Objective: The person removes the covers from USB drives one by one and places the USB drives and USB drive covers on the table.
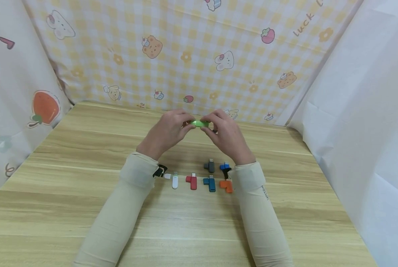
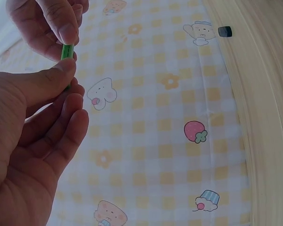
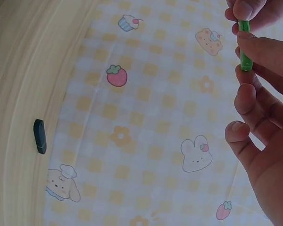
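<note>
Between thumb and fingers, my left hand [image 1: 168,130] pinches one end of a bright green USB stick [image 1: 200,123]. The other end is pinched by my right hand [image 1: 228,134]. Both hands are raised above the far part of the table, and fingertips cover much of the stick. In the right wrist view the rounded green end [image 3: 246,63] pokes out past the right thumb. From the left wrist view only a short green piece [image 2: 67,51] shows between the two hands. Whether its cap is on cannot be made out.
Closer on the wooden table [image 1: 185,230] lie several USB sticks: white [image 1: 175,181] with its cap [image 1: 167,176] beside it, red [image 1: 193,182], teal [image 1: 211,183], orange [image 1: 226,185], grey [image 1: 211,165] and blue [image 1: 224,166]. A dark stick [image 3: 40,136] lies near the patterned curtain [image 1: 185,55].
</note>
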Action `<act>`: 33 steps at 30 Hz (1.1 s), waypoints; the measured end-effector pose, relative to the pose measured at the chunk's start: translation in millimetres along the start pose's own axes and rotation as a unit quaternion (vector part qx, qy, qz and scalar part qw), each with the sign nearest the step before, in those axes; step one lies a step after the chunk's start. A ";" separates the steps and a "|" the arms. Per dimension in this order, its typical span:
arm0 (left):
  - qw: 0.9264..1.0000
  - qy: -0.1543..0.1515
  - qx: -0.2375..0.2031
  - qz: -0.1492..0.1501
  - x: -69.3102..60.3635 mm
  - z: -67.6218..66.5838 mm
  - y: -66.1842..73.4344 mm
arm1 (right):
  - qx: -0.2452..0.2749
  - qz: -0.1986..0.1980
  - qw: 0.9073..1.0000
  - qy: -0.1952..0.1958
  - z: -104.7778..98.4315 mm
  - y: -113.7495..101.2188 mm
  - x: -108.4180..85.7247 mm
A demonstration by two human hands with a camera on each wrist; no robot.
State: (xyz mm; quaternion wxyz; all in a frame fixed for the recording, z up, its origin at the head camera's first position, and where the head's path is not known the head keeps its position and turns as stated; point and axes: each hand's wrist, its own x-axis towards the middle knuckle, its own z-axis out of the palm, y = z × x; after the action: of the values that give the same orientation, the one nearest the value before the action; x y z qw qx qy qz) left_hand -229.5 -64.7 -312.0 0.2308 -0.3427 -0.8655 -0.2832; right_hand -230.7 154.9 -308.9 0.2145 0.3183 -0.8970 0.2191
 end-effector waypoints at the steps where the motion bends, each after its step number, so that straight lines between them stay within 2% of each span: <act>1: 1.000 0.000 -0.001 0.002 0.0 0.2 0.1 | -0.001 0.000 1.000 -0.001 -0.4 0.3 -0.3; 10: 1.000 -0.004 -0.013 0.008 0.7 1.4 1.5 | 0.004 -0.002 1.000 -0.003 -4.4 3.5 -1.5; 23: 1.000 -0.009 -0.006 0.003 0.6 0.9 2.1 | 0.011 0.003 1.000 -0.007 -6.2 5.5 -0.8; 27: 1.000 -0.005 0.006 -0.026 -3.3 -6.8 -4.7 | 0.016 0.045 0.999 -0.008 -14.3 13.7 -4.3; 31: 0.997 0.019 0.022 -0.067 -10.5 -21.6 -16.9 | 0.011 0.097 0.995 0.030 -29.6 31.5 -13.5; 33: 0.997 0.027 0.022 -0.069 -12.0 -26.2 -21.3 | 0.010 0.103 0.993 0.050 -35.7 39.7 -16.6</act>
State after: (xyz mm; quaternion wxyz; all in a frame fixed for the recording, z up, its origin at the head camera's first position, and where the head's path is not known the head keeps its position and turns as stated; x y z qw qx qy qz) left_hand -231.6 -100.1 -307.0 0.2414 -0.2691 -0.8866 -0.2886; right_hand -236.6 209.5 -298.8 0.2321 0.2150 -0.9109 0.2650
